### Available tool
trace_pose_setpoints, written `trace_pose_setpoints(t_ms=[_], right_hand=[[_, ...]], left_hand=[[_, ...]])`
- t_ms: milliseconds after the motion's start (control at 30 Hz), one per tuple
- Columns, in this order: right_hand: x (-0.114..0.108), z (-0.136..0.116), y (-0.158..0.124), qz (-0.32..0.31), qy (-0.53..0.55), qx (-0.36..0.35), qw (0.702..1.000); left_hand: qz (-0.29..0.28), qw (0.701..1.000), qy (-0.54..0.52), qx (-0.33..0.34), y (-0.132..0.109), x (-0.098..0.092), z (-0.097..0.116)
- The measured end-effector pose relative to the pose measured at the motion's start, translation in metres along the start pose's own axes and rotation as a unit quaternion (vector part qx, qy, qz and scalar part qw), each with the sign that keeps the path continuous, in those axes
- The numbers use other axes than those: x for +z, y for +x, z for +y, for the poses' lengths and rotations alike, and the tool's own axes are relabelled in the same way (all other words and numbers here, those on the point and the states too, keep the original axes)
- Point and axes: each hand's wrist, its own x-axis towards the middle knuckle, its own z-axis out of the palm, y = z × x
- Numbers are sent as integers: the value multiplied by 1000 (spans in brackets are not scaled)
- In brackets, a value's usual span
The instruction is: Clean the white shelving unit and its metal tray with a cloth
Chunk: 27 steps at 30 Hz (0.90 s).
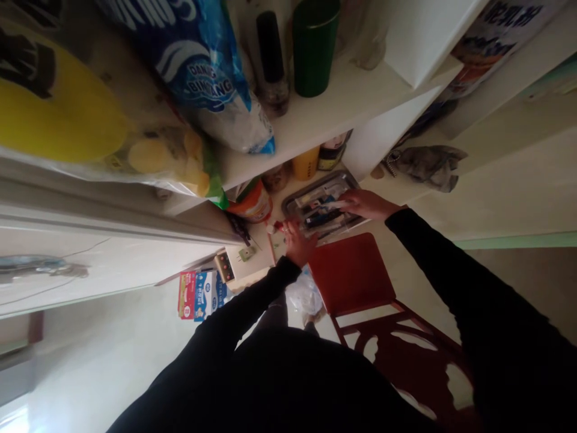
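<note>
**2 hands reach over a metal tray and a small red object on a white counter**

The person's black sleeves enter from the lower edge, and their dark torso fills the bottom of the view. The left hand is curled beside a small red object at the counter's edge; the fingers hide part of it, so its kind is hard to make out, and whether the hand is grasping it cannot be told. The right hand stretches flat across a rectangular metal tray, its fingers resting over the contents. Whether it is holding anything cannot be told. The tray is crowded with slim, dark and pale items, too blurred to identify.

A red wooden chair stands just below the tray, its back cut off by the lower edge. Beside the left hand are a power strip and a green plug on the white counter. Beyond are an orange-labelled jar and a yellow bottle. Overhead, a white shelf holds a green cup and a blue-and-white bag; both are cut off by the top edge.
</note>
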Motion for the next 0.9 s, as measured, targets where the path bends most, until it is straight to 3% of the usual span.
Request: trace_pose_setpoints(t_ms=[100,167,267,333,433,533,600,700,800,900], right_hand=[[-7,-4,4,-56,-23,5,998],[-10,-13,2,-53,-42,18,998],[-12,-29,0,-30,-67,15,997],[-10,-40,2,-27,-86,-15,996],[-4,-53,10,-38,-92,-64,993],[-1,-54,15,-28,-34,-76,996],[0,-46,10,11,42,-70,997],[7,-30,-7,133,156,-16,979],[29,-21,-20,246,207,97,942],[58,-26,-20,284,205,165,922]], left_hand=[[-33,996,18,86,10,-10,6],[-84,986,41,138,17,-11,10],[-121,979,55,154,20,-7,13],[-111,983,50,139,16,-3,12],[-48,994,38,91,7,2,8],[4,998,42,50,3,1,2],[5,998,56,37,4,-2,0],[-6,997,69,41,7,-9,-1],[-32,993,65,90,7,-11,-1],[-64,989,65,120,4,-6,-2]])
